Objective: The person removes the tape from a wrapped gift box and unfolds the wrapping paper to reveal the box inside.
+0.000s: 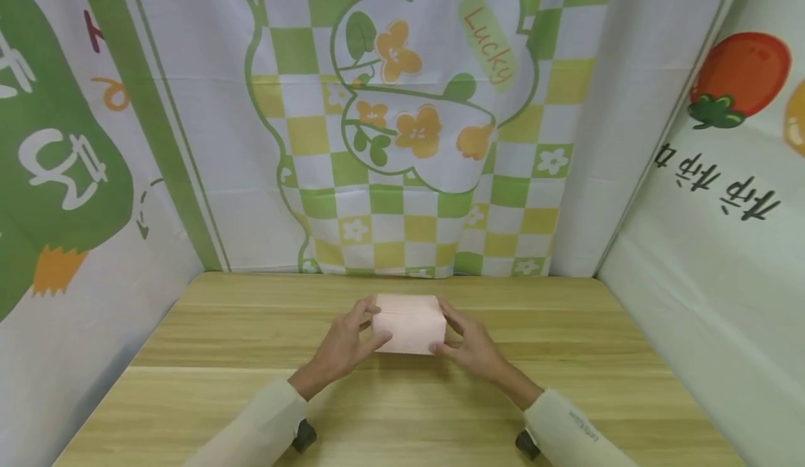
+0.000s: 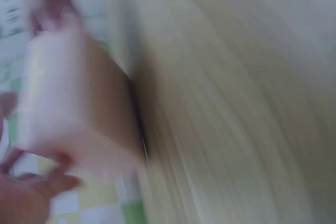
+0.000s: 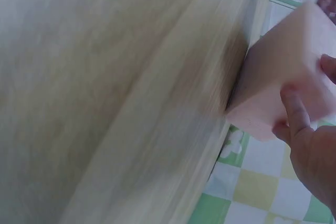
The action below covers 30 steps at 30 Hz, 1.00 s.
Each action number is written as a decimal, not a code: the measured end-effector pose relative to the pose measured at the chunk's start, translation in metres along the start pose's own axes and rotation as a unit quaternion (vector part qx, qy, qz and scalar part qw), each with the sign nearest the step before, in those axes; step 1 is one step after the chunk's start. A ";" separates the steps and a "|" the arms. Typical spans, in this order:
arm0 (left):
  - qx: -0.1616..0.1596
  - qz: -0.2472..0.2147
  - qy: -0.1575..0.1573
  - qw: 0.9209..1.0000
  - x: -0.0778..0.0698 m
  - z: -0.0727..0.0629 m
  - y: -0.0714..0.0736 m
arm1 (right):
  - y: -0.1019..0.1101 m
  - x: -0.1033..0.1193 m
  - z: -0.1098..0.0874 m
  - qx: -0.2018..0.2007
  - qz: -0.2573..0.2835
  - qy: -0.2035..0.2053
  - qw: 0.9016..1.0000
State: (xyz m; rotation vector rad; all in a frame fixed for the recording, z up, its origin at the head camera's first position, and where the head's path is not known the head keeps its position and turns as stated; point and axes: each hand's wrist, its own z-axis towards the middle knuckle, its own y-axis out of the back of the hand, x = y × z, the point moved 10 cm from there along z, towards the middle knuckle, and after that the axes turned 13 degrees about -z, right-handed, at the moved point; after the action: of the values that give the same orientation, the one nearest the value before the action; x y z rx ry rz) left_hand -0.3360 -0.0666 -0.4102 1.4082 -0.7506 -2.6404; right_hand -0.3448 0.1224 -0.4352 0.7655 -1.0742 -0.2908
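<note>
Squarely between two bare hands sits a pale pink box [image 1: 409, 333], a smooth, matte block with flat faces, crisp straight edges and a thin seam line across its upper part. The left hand [image 1: 342, 345] grips its left end, thumb on the near face and fingers bent round the side; the right hand [image 1: 476, 348] clasps the right end in much the same way. The box is at the far half of a wooden tabletop [image 1: 402, 411], whose pale yellow-brown surface shows long streaky grain; whether its underside touches the wood cannot be told. Behind hangs a softly creased cloth [image 1: 402, 208] printed with green, yellow and white checks. Plain light sleeves [image 1: 258, 421] cover both forearms.
</note>
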 end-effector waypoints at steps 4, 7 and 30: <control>0.003 -0.011 0.086 0.996 0.014 -0.002 -0.003 | -0.007 -0.003 -0.001 0.014 -0.003 -0.018 1.000; 0.007 0.013 0.105 0.994 0.020 -0.005 -0.006 | -0.009 -0.004 0.000 0.004 -0.024 -0.018 1.000; 0.166 0.157 0.063 0.972 0.010 -0.007 -0.028 | -0.006 0.012 -0.002 0.048 -0.152 0.030 0.987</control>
State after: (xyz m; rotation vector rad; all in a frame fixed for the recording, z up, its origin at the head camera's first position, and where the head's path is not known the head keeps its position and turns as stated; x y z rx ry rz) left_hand -0.3317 -0.0474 -0.4333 1.3695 -1.3231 -2.2379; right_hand -0.3360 0.1119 -0.4316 1.0208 -0.9187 -0.4753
